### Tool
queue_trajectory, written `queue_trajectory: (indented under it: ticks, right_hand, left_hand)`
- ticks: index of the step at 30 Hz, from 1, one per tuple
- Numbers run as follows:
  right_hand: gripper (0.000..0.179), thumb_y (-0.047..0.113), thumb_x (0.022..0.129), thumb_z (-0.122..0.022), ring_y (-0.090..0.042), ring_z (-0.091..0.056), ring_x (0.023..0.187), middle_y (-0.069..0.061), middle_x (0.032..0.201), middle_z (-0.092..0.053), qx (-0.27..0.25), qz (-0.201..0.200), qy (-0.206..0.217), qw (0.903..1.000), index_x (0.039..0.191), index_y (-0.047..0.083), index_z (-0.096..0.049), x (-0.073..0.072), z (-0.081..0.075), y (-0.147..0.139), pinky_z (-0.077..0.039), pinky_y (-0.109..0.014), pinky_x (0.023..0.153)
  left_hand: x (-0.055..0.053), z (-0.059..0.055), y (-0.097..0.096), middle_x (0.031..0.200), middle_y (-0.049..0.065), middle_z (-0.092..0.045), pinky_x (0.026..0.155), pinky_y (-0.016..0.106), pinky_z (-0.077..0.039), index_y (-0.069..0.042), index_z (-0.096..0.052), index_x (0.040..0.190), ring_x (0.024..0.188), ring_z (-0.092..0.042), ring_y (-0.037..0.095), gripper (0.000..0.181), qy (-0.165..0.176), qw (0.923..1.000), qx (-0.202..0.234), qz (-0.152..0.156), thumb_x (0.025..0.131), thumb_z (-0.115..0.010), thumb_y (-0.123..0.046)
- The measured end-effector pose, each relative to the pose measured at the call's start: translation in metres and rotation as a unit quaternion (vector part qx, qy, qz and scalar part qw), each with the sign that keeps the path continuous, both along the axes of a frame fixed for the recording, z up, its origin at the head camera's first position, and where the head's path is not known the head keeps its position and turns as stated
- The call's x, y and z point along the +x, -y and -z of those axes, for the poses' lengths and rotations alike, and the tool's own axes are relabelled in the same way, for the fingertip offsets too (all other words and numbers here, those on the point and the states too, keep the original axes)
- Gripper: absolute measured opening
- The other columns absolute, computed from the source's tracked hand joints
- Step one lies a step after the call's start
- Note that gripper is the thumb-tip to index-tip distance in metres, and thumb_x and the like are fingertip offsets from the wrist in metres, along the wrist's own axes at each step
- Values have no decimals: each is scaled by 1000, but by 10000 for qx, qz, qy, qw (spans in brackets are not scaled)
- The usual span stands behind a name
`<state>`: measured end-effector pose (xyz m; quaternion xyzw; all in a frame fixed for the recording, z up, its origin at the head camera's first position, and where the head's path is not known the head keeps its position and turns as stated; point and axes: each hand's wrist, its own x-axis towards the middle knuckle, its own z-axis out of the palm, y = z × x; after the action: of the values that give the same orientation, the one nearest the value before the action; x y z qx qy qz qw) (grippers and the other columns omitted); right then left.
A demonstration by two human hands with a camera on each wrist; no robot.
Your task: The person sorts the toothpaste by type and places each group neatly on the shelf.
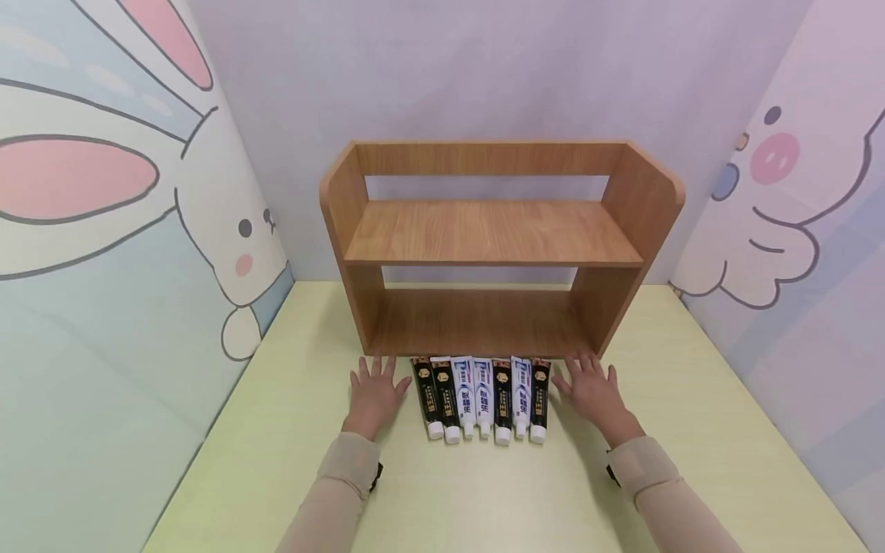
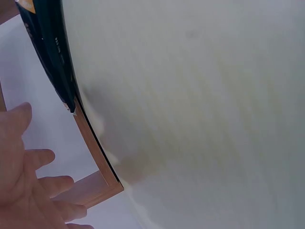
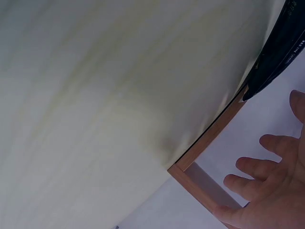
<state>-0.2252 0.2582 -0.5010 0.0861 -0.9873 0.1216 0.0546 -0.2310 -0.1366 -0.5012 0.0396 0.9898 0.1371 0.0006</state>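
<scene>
Several toothpaste tubes lie side by side in a row, caps toward me, before a wooden shelf [image 1: 494,233]. Black tubes stand at both ends, the leftmost [image 1: 427,395] slightly slanted and the rightmost [image 1: 540,399] nearly straight; white tubes [image 1: 465,393] with blue print lie among them. Left of the row is my left hand [image 1: 374,392], fingers spread and holding nothing. My right hand [image 1: 593,392], likewise spread and bare, is right of the row. Both sets of fingertips are near the shelf's front edge; whether they touch it I cannot tell. Each wrist view shows a black tube [image 2: 50,52] beside the hand.
The two-tier shelf has side panels and a back rail, and stands at the rear of the pale yellow table [image 1: 456,499]. A plain lilac wall [image 1: 498,69] rises behind it. Cartoon-printed walls [image 1: 90,346] border the table left and right.
</scene>
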Motion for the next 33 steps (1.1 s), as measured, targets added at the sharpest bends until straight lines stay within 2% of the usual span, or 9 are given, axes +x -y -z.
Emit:
queue_trajectory:
  ticks: [4, 14, 18, 22, 25, 28, 33]
  right_hand:
    - [61, 37, 101, -52, -52, -24, 134, -35, 145, -31, -41, 4, 26, 10000, 141, -8, -42, 1, -1, 0, -13, -75, 100]
    - [62, 34, 99, -55, -52, -27, 133, -32, 148, -30, -147, -40, -159, 9998, 145, -4, -38, 2, -3, 2, -18, -75, 99]
    - [63, 33, 98, -58, -53, -33, 129, -32, 146, -32, -147, -106, -238, 9996, 144, -5, -38, 3, -4, 4, -25, -73, 96]
    - [64, 30, 98, -59, -54, -43, 121, -34, 143, -36, -132, -156, -242, 9995, 145, -6, -35, 3, -5, 6, -36, -68, 92]
    - [66, 29, 98, -59, -56, -46, 116, -37, 139, -38, -262, -120, 5, 9996, 146, -8, -33, 4, -8, 8, -40, -65, 91]
    - [64, 30, 99, -57, -57, -43, 118, -40, 136, -40, -494, -2, 500, 9975, 143, -11, -34, 5, -9, 12, -39, -63, 95]
    - [65, 33, 100, -54, -55, -39, 123, -40, 136, -38, -687, 259, 1152, 9906, 142, -13, -34, 6, -11, 18, -36, -61, 99]
  left_hand:
    - [-1, -1, 0, 155, 25, -22, 107, 67, -15, -5, -34, 151, 137, -14, 55, 64, 40, 10000, 75, 7, 101, -47, -44]
    - [-8, -4, 5, 152, 30, -24, 106, 64, -22, 1, -32, 149, 137, -18, 54, 67, -20, 9975, 702, -60, 99, -55, -36]
    - [-11, -2, 10, 147, 32, -30, 105, 61, -28, 6, -33, 146, 134, -26, 52, 64, -218, 9948, 992, -80, 99, -58, -29]
    - [-14, -3, 15, 144, 32, -34, 104, 57, -34, 9, -32, 144, 132, -33, 47, 63, -423, 9883, 1459, -129, 98, -58, -24]
    - [-14, -7, 19, 142, 31, -37, 102, 55, -36, 8, -33, 144, 130, -38, 44, 59, -518, 9823, 1787, -207, 98, -58, -20]
    - [-15, -10, 22, 141, 31, -39, 100, 55, -38, 7, -35, 143, 128, -41, 45, 56, -603, 9768, 2023, -357, 98, -57, -18]
    - [-18, -12, 26, 142, 32, -37, 102, 55, -36, 9, -32, 143, 128, -40, 45, 56, -600, 9726, 2178, -554, 99, -55, -17]
